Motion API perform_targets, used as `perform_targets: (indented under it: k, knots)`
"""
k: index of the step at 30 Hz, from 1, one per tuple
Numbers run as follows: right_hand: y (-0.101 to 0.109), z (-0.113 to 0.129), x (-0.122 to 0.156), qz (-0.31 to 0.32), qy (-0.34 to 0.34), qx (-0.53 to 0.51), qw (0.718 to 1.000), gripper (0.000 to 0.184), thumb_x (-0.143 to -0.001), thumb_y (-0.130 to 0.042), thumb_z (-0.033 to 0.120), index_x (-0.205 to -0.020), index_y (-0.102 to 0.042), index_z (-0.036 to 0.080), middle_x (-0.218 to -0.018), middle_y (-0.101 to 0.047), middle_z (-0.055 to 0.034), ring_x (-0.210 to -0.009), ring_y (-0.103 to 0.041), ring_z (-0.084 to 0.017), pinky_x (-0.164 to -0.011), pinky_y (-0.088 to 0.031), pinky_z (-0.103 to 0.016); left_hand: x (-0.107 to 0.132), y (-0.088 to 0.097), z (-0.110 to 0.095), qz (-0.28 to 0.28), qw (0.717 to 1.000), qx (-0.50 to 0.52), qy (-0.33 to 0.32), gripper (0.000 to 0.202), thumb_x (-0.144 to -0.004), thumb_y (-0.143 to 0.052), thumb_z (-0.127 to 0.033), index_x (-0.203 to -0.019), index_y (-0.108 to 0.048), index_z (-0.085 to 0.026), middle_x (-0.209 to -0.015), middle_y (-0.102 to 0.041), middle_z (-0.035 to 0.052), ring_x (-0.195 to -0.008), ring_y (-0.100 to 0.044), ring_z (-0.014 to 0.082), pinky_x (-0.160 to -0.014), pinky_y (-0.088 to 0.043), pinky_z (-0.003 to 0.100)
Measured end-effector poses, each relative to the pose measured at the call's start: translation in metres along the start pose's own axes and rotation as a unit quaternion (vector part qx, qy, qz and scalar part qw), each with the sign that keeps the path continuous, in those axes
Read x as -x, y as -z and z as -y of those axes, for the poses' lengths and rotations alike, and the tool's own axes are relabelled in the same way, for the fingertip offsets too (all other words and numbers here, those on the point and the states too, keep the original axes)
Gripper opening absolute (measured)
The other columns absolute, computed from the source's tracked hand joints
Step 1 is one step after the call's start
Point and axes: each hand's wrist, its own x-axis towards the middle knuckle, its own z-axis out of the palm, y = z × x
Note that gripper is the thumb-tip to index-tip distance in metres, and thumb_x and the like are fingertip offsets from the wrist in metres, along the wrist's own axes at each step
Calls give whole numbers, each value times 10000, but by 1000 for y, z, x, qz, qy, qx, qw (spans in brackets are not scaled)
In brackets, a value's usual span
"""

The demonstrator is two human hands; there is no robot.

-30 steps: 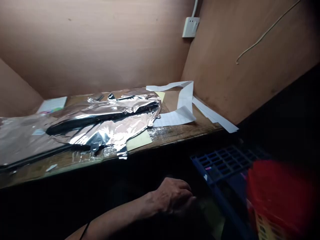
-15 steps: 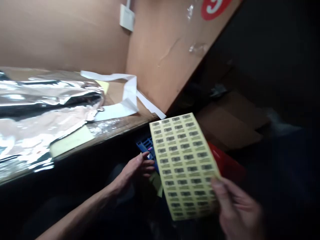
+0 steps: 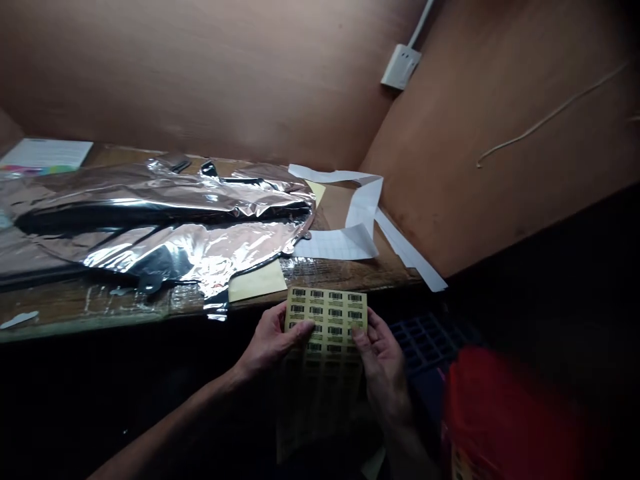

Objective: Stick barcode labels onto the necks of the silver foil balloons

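Observation:
Between my two hands I hold a yellowish sheet of barcode labels, just off the front edge of the bench. My left hand pinches its left edge, thumb on the printed face. On the right edge, my right hand grips it the same way, thumb on top. The sheet's lower part hangs down into shadow. Behind it on the bench lies a shiny silver foil item with dark tabs along its edges. A pale yellow paper pokes out from under the foil.
White paper strips lie at the right end of the wooden bench. A power socket hangs in the back corner between the brown panels. Below right are a blue crate and a red object, blurred.
My left hand has come up and taken the sheet's left edge. The sheet has moved from tilted in my right hand to upright between both hands. The view has swung left.

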Motion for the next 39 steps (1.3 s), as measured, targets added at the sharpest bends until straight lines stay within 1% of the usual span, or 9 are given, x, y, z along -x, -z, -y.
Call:
perform_targets:
  k: [10, 15, 19, 22, 25, 27, 31, 34, 39]
  knots:
    - [-25, -3, -21, 41, -6, -1, 999, 759, -734, -786, 410, -1373, -431, 205, -1150, -672, -154, -929, -699, -269, -741, -600, -364, -4, 4, -21, -95, 993, 2, -74, 754, -782, -748, -363, -1402, -363, -171, -1102, -703, 131, -966, -700, 271, -840, -596, 422]
    - [-6, 3, -34, -87, 70, 9, 994, 711, -760, -724, 464, -1350, -463, 168, -1130, -676, -153, -976, -682, -274, -788, -586, -382, -2, 14, -14, 16, 994, -91, -56, 636, -720, -797, -311, -1271, -525, -147, -1118, -697, 102, -1022, -671, 237, -930, -542, 361]
    - [18, 28, -45, -155, 244, 240, 927, 787, -802, -666, 523, -1430, -393, 135, -1344, -530, -216, -1171, -582, -331, -943, -509, -510, 3, 27, -23, 122, 965, -229, 30, 355, -819, -683, -352, -1087, -654, -121, -986, -716, 72, -893, -675, 201, -781, -541, 278]
    - [14, 53, -36, 30, 355, 396, 846, 725, -737, -773, 466, -1365, -519, 210, -1478, -413, -137, -1353, -399, -341, -1131, -321, -530, 7, 23, -49, 268, 889, -371, 8, 278, -845, -649, -305, -1067, -686, -143, -925, -710, 31, -792, -643, 157, -681, -489, 215]
    - [0, 68, -25, 343, 311, 432, 773, 432, -836, -690, 422, -1226, -637, 245, -1227, -644, -85, -1121, -611, -274, -1001, -484, -432, 11, 13, -69, 296, 848, -430, -90, 304, -769, -721, -241, -1057, -686, -150, -902, -708, 26, -793, -632, 164, -691, -482, 220]
    - [-6, 66, -21, 372, 179, 387, 825, 293, -875, -636, 433, -1074, -693, 226, -944, -722, -47, -819, -690, -212, -719, -576, -305, 15, 12, -68, 193, 876, -418, -146, 308, -808, -688, -229, -1111, -664, -180, -999, -713, 39, -888, -657, 176, -791, -510, 247]
    - [-8, 35, -15, 91, -4, 132, 987, 364, -818, -672, 529, -904, -631, 177, -703, -690, -18, -594, -657, -180, -507, -536, -248, 27, 19, -41, -171, 934, -231, -214, 648, -782, -744, -346, -1353, -458, -230, -1323, -580, 98, -1201, -575, 233, -998, -503, 349]
    - [-13, 5, -6, -7, 5, 12, 1000, 401, -785, -704, 540, -891, -579, 174, -754, -700, -36, -636, -671, -185, -572, -570, -277, 30, 18, -19, -117, 981, -97, -121, 813, -773, -752, -373, -1434, -317, -188, -1321, -572, 148, -1158, -612, 248, -993, -527, 400]
    - [-19, -13, -1, 11, 40, 37, 998, 468, -802, -706, 486, -1116, -555, 173, -1083, -694, -128, -910, -700, -246, -732, -602, -339, 19, 9, -10, -91, 990, -58, -94, 765, -857, -658, -347, -1476, -247, -166, -1139, -678, 124, -1030, -677, 247, -887, -584, 415]
